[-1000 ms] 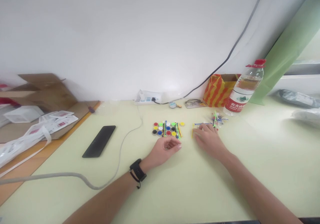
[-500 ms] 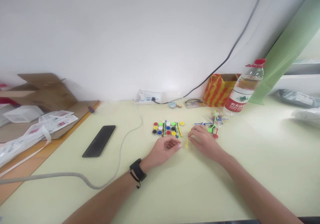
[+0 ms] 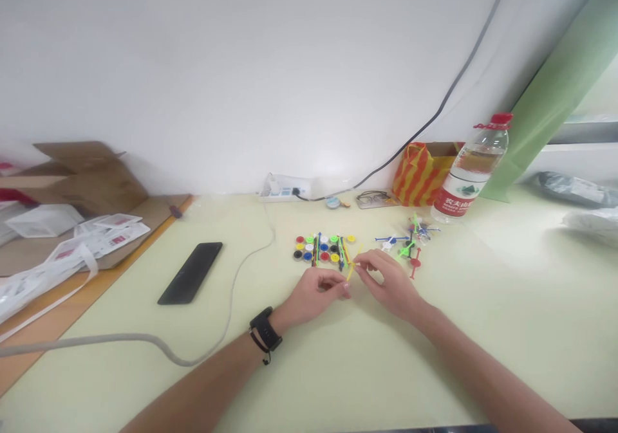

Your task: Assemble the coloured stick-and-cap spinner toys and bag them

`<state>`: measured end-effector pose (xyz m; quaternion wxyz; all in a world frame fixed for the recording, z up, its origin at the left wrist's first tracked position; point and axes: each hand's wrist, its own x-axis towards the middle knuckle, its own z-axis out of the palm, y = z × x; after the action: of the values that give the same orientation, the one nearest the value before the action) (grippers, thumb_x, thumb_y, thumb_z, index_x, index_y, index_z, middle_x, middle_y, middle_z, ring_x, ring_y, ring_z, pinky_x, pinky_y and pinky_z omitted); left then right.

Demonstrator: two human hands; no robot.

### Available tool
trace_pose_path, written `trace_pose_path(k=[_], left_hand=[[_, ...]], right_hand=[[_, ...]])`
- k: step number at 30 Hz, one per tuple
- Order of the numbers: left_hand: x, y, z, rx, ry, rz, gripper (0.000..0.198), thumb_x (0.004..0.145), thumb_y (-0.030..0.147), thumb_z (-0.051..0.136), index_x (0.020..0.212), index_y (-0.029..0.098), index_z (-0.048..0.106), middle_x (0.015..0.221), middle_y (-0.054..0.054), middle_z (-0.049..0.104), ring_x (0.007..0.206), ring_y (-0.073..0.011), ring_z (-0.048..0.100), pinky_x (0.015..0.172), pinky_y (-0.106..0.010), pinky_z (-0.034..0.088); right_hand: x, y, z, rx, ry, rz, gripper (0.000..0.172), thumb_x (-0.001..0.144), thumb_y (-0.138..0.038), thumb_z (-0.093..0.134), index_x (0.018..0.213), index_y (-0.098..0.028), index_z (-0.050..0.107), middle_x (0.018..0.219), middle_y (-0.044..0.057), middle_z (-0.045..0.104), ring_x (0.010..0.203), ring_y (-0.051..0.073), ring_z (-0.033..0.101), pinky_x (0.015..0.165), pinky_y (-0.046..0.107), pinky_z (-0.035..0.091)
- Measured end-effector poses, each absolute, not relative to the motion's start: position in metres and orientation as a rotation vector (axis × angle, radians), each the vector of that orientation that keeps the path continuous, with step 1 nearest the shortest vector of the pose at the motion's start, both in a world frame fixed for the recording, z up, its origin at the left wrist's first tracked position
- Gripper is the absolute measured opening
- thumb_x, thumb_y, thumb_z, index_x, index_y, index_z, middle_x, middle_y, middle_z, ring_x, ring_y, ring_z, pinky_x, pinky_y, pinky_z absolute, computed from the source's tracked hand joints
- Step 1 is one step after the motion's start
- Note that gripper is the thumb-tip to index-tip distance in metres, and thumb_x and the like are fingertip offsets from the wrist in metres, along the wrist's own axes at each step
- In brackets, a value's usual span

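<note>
My right hand point(image 3: 383, 278) pinches a thin yellow plastic arrow point(image 3: 351, 272) near its middle, holding it just above the table. Its lower end comes close to the fingertips of my left hand point(image 3: 322, 291). Those left fingers are curled and closed at the thumb; what they hold, if anything, is too small to make out. Just beyond my left hand lie rows of coloured round discs point(image 3: 325, 257) with bundles of thin coloured arrows point(image 3: 317, 249) between them. Right of these, beyond my right hand, are arrows with discs at their middles, among them a red one point(image 3: 415, 263) and a blue one point(image 3: 392, 239).
A black phone point(image 3: 190, 273) lies left, beside a grey cable point(image 3: 232, 291). At the back are a power strip point(image 3: 286, 188), glasses point(image 3: 374, 197), a striped bag point(image 3: 419, 175) and a water bottle point(image 3: 470, 172). A cardboard box point(image 3: 91, 169) stands far left.
My right hand has moved left with the yellow arrow, bringing it up to the left fingertips. The red arrow, partly covered before, is now in full view. My left hand has hardly moved.
</note>
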<state>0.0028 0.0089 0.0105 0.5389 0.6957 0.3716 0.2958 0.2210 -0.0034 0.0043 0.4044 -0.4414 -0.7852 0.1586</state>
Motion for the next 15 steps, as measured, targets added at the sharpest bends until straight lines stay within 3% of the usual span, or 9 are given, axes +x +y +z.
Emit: trace_pose_path(k=[7,11,15], left_hand=[[0.003,0.012,0.012,1.510,0.823,0.796,0.036,0.091,0.051,0.066,0.087,0.016,0.074,0.083,-0.007,0.073,0.080,-0.0195,0.071,0.076,-0.030,0.056],[0.003,0.012,0.015,1.485,0.808,0.825,0.035,0.093,0.050,0.064,0.092,0.017,0.074,0.081,-0.006,0.072,0.076,-0.0173,0.068,0.073,-0.028,0.054],[0.004,0.012,0.015,1.469,0.781,0.822,0.032,0.091,0.047,0.068,0.088,0.016,0.074,0.085,-0.005,0.072,0.079,-0.0174,0.068,0.075,-0.028,0.055]], right_hand=[[0.219,-0.011,0.010,-1.044,-1.948,0.715,0.042,0.098,-0.041,0.059,0.139,-0.031,0.055,0.123,0.008,0.069,0.104,0.025,0.065,0.096,0.045,0.054],[0.215,-0.015,0.020,-0.941,-2.005,0.836,0.040,0.098,-0.038,0.060,0.137,-0.031,0.060,0.133,0.008,0.065,0.120,0.027,0.061,0.105,0.047,0.050],[0.211,-0.015,0.027,-0.880,-1.998,0.979,0.037,0.099,-0.037,0.058,0.135,-0.031,0.063,0.135,0.009,0.063,0.124,0.027,0.059,0.102,0.044,0.053]])
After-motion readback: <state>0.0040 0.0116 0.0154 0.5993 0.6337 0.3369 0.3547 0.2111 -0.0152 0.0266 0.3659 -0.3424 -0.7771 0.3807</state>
